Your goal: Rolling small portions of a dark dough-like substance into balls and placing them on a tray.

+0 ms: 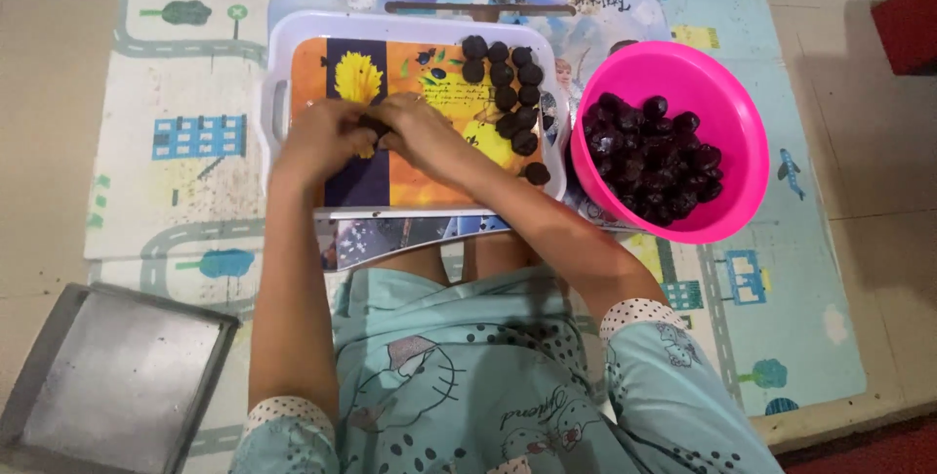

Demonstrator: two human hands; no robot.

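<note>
Hands meet over the white-rimmed tray (276, 64): left hand (322, 137) and right hand (420, 132) curl their fingers together round a small dark ball (374, 123), mostly hidden. Rows of dark balls (508, 83) line the tray's 2 o'clock edge. At 3 o'clock, touching it, a glossy pink bowl (727, 113) holds more. Below lies a printed play mat (176, 171); a metal pan (117, 376) sits at 8 o'clock.

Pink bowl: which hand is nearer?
Right. The right hand is on the tray, closer to the pink bowl; the left hand sits beyond it, farther left. Both pinch a dark ball.
</note>
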